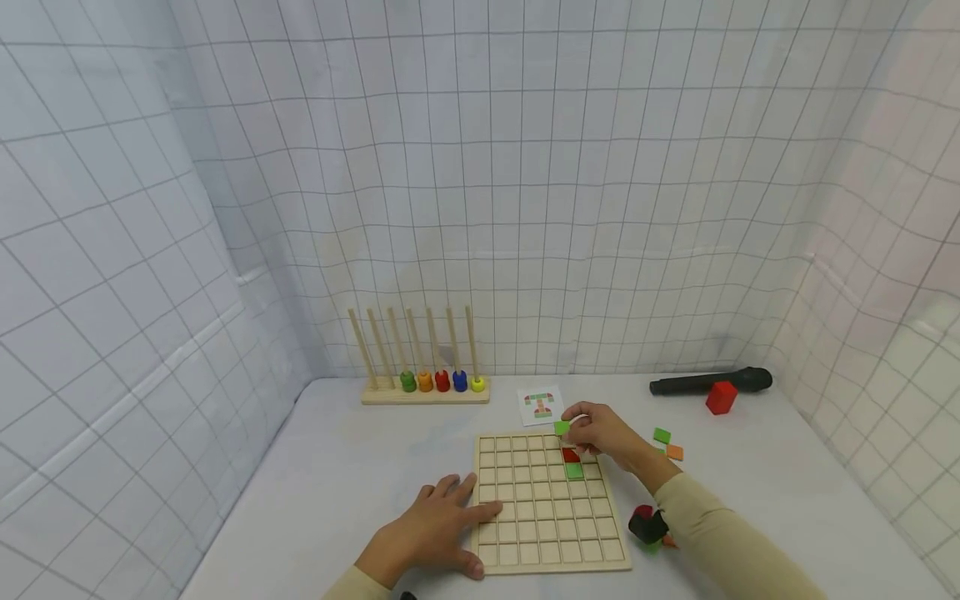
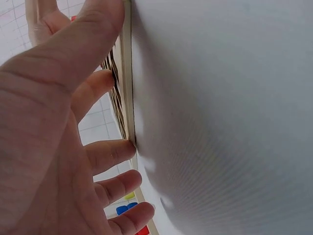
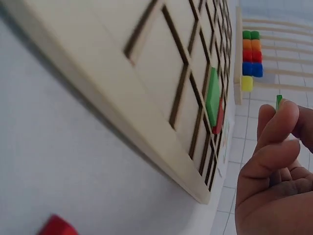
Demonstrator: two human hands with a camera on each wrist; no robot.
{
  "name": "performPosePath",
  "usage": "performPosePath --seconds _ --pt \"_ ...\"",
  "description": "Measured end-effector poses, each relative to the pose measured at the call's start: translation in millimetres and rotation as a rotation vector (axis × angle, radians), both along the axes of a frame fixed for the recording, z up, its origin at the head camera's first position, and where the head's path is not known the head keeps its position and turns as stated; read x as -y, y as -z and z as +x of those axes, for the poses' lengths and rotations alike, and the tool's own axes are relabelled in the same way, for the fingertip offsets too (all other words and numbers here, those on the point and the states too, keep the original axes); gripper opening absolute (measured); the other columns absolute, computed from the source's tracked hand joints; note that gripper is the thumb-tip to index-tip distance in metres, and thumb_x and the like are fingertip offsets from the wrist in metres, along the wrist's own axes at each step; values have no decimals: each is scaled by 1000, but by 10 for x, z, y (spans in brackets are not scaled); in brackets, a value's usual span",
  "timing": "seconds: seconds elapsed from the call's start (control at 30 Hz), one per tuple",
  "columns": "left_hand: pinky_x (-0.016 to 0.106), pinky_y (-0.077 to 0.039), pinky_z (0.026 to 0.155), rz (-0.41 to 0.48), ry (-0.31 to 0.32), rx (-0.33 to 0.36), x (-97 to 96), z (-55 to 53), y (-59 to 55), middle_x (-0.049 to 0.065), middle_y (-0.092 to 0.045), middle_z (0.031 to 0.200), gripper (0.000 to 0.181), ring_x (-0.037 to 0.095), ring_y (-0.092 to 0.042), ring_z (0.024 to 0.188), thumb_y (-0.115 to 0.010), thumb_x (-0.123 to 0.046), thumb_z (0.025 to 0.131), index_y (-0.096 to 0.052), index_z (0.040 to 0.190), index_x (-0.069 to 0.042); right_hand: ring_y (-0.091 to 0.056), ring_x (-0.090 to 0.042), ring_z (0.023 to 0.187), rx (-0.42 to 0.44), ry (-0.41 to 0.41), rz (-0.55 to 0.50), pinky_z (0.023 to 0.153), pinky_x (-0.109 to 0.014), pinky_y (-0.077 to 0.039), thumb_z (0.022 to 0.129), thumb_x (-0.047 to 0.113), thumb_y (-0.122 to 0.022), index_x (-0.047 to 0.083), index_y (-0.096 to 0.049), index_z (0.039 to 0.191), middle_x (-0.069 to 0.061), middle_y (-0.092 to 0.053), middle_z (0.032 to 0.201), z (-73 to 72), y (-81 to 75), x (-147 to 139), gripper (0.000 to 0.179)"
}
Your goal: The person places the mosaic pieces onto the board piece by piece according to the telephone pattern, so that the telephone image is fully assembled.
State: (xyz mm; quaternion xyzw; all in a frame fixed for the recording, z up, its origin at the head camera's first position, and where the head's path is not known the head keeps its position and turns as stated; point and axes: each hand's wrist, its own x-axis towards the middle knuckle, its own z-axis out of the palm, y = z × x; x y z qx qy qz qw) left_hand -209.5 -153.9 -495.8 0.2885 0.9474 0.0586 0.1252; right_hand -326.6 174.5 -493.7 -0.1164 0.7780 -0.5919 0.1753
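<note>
A square wooden grid board [image 1: 551, 569] lies flat in front of me. My left hand [image 1: 438, 527] rests at its left edge with spread fingers, the index finger reaching over the cells. In the left wrist view, the thumb and fingertips touch the board's side. Above the board's far right corner, my right hand [image 1: 606, 435] pinches a green square tile [image 1: 562, 427] between thumb and fingers. Only that tile's edge shows in the right wrist view. Below the right hand, a red tile [image 1: 571, 455] and another green tile [image 1: 573, 472] sit in cells of the right part.
Behind the board lies a pattern card [image 1: 531, 417]. A wooden peg stand [image 1: 426, 398] with coloured beads is at the back left. A black microphone [image 1: 693, 383] and red block [image 1: 722, 398] lie back right. Loose green [image 1: 662, 436] and orange tiles [image 1: 675, 452] are by the right forearm.
</note>
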Motion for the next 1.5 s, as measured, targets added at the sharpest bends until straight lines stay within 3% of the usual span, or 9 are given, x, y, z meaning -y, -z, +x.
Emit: performPosePath --seconds 0.3,0.53,0.93,1.2,1.37,1.5 --pt "65 -35 107 -8 -11 25 -7 0 12 16 -32 164 90 43 -35 144 -73 -74 70 -44 151 -50 -49 -18 72 -82 -5 155 64 -31 -44 85 9 -78 4 -65 108 -6 -55 85 39 104 179 27" --pt "63 -35 107 -12 -18 30 -25 -6 -10 17 -33 164 89 39 -38 142 -74 -73 70 -44 151 -50 -51 -18 78 -158 17 326 71 -34 -43 82 7 -82 9 -69 100 -3 -57 82 93 109 240 22" --pt "62 -36 107 -17 -31 44 -38 -15 -32 16 -34 163 88 38 -39 141 -75 -72 70 -46 150 -50 -53 -18 77 -195 39 461 70 -35 -46 80 6 -83 13 -70 96 -2 -60 84 152 88 284 22" --pt "61 -36 108 -18 -32 49 -50 -18 -1 15 -33 164 88 37 -39 141 -75 -72 70 -45 150 -51 -54 -19 78 -194 48 463 69 -35 -46 80 8 -84 13 -71 100 -3 -61 86 153 100 253 24" --pt "61 -36 108 -13 -30 48 -52 -11 8 15 -33 164 88 36 -38 141 -75 -72 70 -45 149 -51 -54 -20 79 -161 51 346 69 -35 -45 85 13 -79 8 -70 111 -6 -60 89 117 41 63 28" --pt "63 -35 108 -7 -31 42 -44 2 -12 16 -32 164 89 39 -36 144 -76 -71 70 -45 150 -49 -51 -21 74 -109 74 247 60 -34 -42 91 17 -73 3 -65 124 -7 -59 92 74 -89 -223 37"
